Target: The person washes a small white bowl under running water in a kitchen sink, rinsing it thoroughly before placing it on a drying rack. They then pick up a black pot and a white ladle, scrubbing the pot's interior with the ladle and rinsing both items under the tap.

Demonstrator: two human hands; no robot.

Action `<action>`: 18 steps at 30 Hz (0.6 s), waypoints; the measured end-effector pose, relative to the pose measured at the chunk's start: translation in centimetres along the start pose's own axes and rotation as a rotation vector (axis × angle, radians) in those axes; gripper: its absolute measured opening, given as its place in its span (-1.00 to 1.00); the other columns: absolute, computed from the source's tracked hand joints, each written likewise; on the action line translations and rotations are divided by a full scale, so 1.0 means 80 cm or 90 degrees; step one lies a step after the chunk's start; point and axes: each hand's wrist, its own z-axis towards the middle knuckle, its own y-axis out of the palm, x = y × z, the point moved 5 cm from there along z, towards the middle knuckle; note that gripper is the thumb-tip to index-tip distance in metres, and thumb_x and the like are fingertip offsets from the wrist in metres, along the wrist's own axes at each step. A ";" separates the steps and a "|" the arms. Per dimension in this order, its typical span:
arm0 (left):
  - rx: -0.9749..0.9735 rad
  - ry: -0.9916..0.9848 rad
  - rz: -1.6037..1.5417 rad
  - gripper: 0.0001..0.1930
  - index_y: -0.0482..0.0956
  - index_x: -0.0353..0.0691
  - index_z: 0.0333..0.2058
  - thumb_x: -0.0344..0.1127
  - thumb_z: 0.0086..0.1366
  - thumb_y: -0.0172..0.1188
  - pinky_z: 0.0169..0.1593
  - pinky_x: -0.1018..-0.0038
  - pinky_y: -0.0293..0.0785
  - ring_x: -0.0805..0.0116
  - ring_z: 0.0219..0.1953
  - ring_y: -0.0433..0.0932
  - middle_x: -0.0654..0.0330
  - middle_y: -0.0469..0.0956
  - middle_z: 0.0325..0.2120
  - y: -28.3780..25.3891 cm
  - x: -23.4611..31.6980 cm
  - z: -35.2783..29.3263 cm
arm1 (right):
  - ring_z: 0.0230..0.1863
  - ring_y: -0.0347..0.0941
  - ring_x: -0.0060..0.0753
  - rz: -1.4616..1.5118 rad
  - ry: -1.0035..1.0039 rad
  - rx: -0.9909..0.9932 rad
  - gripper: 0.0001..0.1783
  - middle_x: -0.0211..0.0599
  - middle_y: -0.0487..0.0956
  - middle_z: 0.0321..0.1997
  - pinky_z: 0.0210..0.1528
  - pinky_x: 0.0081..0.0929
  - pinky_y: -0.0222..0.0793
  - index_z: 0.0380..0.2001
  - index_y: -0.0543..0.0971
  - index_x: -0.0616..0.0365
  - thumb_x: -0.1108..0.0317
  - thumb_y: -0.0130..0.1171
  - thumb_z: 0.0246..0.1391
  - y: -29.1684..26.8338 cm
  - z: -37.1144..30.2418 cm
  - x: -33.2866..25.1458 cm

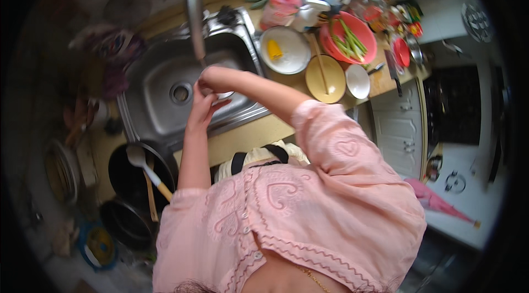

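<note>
Both my hands meet over the steel sink (160,97), just below the end of the faucet (196,23). My left hand (203,106) comes up from below, its fingers bent around a small pale thing whose kind I cannot make out. From the right, my right hand (212,78) reaches across with the wrist bent and the fingers curled down against the left hand. Most of the right fingers are hidden behind the hand. The round drain (181,93) shows in the basin left of my hands.
Right of the sink stand a white bowl (297,50) with a yellow piece inside, a pink basin (366,36) of green stalks, a yellow bowl (319,81) and a small white bowl (358,82). A knife (393,67) lies farther right. Dark pans (124,169) stand at the left.
</note>
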 end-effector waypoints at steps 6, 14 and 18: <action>0.063 -0.001 0.063 -0.34 0.01 -0.09 0.14 -0.64 0.03 -0.09 -0.16 0.06 0.58 0.01 0.00 0.35 0.05 0.19 0.02 -0.006 0.013 0.003 | -0.26 0.53 -0.08 -0.103 0.173 0.098 -0.82 -0.14 0.59 -0.35 -0.21 -0.32 0.46 -0.44 0.65 0.02 0.33 0.10 -0.14 0.022 0.004 0.038; 0.070 -0.048 0.044 -0.44 0.11 -0.17 0.07 -0.59 0.03 -0.11 -0.14 0.01 0.55 -0.03 -0.05 0.40 0.01 0.23 -0.01 -0.004 0.010 0.000 | -0.38 0.51 -0.08 0.083 -0.056 0.056 -0.81 -0.15 0.58 -0.47 -0.33 -0.29 0.39 -0.49 0.63 0.06 0.34 0.15 -0.28 0.018 0.030 0.028; 0.110 -0.006 0.070 -0.39 0.05 -0.16 0.12 -0.60 0.03 -0.12 -0.21 -0.01 0.58 -0.05 -0.07 0.42 0.00 0.22 0.00 -0.007 0.022 0.007 | -0.44 0.50 -0.09 0.105 0.096 0.124 -0.84 -0.14 0.57 -0.49 -0.36 -0.31 0.40 -0.54 0.63 0.03 0.40 0.18 -0.34 0.013 0.016 0.069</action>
